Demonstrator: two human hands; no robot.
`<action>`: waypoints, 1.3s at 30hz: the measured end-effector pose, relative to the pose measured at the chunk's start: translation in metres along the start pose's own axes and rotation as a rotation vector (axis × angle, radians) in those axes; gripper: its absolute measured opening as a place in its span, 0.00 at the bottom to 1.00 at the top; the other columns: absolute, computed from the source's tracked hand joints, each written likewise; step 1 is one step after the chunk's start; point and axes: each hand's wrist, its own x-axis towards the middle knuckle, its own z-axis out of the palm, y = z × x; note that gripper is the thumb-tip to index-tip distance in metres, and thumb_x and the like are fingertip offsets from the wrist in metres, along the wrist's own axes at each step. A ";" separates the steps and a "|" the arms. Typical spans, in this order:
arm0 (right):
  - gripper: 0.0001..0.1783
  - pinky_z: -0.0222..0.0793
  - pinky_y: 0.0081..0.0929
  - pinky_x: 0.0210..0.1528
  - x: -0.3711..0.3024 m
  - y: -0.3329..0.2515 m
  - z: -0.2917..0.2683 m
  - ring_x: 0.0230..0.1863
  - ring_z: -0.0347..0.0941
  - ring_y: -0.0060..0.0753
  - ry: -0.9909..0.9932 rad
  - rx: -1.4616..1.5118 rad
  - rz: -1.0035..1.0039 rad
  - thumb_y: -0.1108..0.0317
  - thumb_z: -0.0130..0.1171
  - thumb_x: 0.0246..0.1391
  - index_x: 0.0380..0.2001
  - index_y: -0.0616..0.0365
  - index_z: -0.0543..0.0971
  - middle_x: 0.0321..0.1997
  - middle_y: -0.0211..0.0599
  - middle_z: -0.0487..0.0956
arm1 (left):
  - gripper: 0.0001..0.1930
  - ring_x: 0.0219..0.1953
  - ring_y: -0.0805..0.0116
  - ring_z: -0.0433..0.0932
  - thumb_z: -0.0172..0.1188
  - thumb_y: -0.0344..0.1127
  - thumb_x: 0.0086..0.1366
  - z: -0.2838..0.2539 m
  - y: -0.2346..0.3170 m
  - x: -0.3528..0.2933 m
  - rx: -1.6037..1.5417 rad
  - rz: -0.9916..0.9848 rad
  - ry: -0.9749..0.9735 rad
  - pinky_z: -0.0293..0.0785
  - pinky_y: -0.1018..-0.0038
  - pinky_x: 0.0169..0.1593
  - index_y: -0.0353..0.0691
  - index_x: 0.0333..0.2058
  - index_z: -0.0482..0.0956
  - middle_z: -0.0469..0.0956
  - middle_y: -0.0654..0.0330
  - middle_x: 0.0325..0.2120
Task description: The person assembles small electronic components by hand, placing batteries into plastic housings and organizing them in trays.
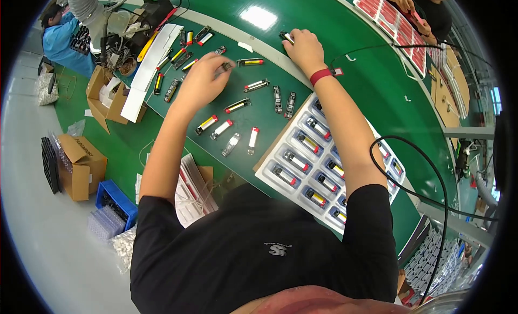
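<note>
At the strip along the green mat's far edge, my right hand (pixel 305 50) is closed on a narrow black-and-silver battery unit (pixel 287 37). It wears a red wrist strap (pixel 321 76). My left hand (pixel 205 79) hovers over the mat among loose units, its fingertips smeared by motion; a darkish spot shows between them, too blurred to name. Around it lie several narrow units with red-ended white or yellow cells, such as one yellow-striped unit (pixel 250 62) and one white unit (pixel 253 140). Two dark units (pixel 277 99) lie side by side near the tray.
A white blister tray (pixel 274 158) with units in its pockets lies under my right forearm. A black cable (pixel 445 206) loops at the right. White strips (pixel 141 87), cardboard boxes (pixel 86 163) and a blue bin (pixel 125 201) are on the left. Other people work at both far corners.
</note>
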 end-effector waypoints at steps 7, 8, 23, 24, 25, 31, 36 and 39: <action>0.10 0.76 0.43 0.48 0.002 0.015 -0.003 0.43 0.78 0.52 -0.045 0.167 -0.005 0.65 0.66 0.52 0.36 0.59 0.84 0.39 0.46 0.81 | 0.14 0.45 0.47 0.80 0.62 0.30 0.62 0.057 -0.036 0.056 0.283 0.201 -0.040 0.77 0.60 0.51 0.37 0.47 0.84 0.80 0.50 0.44; 0.10 0.76 0.43 0.48 0.000 0.008 -0.010 0.42 0.78 0.51 0.003 0.240 -0.098 0.66 0.65 0.53 0.36 0.59 0.84 0.40 0.45 0.81 | 0.15 0.45 0.47 0.80 0.62 0.31 0.62 0.056 -0.036 0.054 0.321 0.158 -0.055 0.78 0.59 0.51 0.38 0.47 0.84 0.80 0.50 0.45; 0.11 0.77 0.36 0.47 -0.002 -0.046 -0.042 0.43 0.80 0.46 -0.385 0.530 -0.505 0.76 0.58 0.52 0.40 0.61 0.81 0.46 0.43 0.81 | 0.15 0.43 0.52 0.83 0.67 0.41 0.61 0.001 -0.039 0.015 0.431 -0.006 0.070 0.80 0.60 0.46 0.44 0.45 0.86 0.82 0.56 0.41; 0.12 0.77 0.39 0.47 -0.007 -0.043 -0.045 0.42 0.80 0.50 -0.453 0.510 -0.469 0.76 0.57 0.51 0.40 0.61 0.81 0.43 0.45 0.82 | 0.15 0.42 0.53 0.83 0.67 0.41 0.61 0.004 -0.036 0.015 0.361 0.051 0.109 0.81 0.60 0.45 0.44 0.45 0.86 0.82 0.57 0.40; 0.12 0.77 0.39 0.47 -0.013 -0.044 -0.047 0.42 0.80 0.50 -0.455 0.508 -0.466 0.76 0.57 0.51 0.40 0.61 0.81 0.43 0.45 0.82 | 0.15 0.42 0.53 0.83 0.67 0.41 0.61 0.008 -0.034 0.015 0.357 0.052 0.106 0.81 0.60 0.45 0.44 0.45 0.86 0.82 0.57 0.40; 0.18 0.77 0.40 0.51 -0.037 -0.046 -0.056 0.47 0.80 0.49 -0.469 0.512 -0.416 0.74 0.64 0.49 0.46 0.62 0.79 0.43 0.47 0.81 | 0.14 0.42 0.53 0.83 0.66 0.43 0.61 0.026 -0.019 0.033 0.488 0.127 -0.132 0.80 0.59 0.45 0.47 0.44 0.86 0.82 0.59 0.40; 0.23 0.77 0.44 0.48 -0.055 -0.055 -0.078 0.45 0.79 0.55 -0.145 0.545 -0.344 0.54 0.68 0.54 0.47 0.59 0.81 0.43 0.50 0.82 | 0.24 0.52 0.50 0.80 0.65 0.30 0.63 0.016 -0.029 0.022 0.360 0.180 -0.020 0.78 0.61 0.52 0.40 0.59 0.78 0.77 0.48 0.53; 0.23 0.76 0.38 0.43 -0.112 -0.064 -0.159 0.38 0.80 0.44 -0.048 0.821 -0.209 0.54 0.70 0.53 0.44 0.60 0.81 0.38 0.45 0.81 | 0.33 0.50 0.60 0.79 0.61 0.18 0.60 0.041 0.070 0.005 0.076 0.272 -0.099 0.81 0.69 0.47 0.38 0.66 0.70 0.75 0.51 0.53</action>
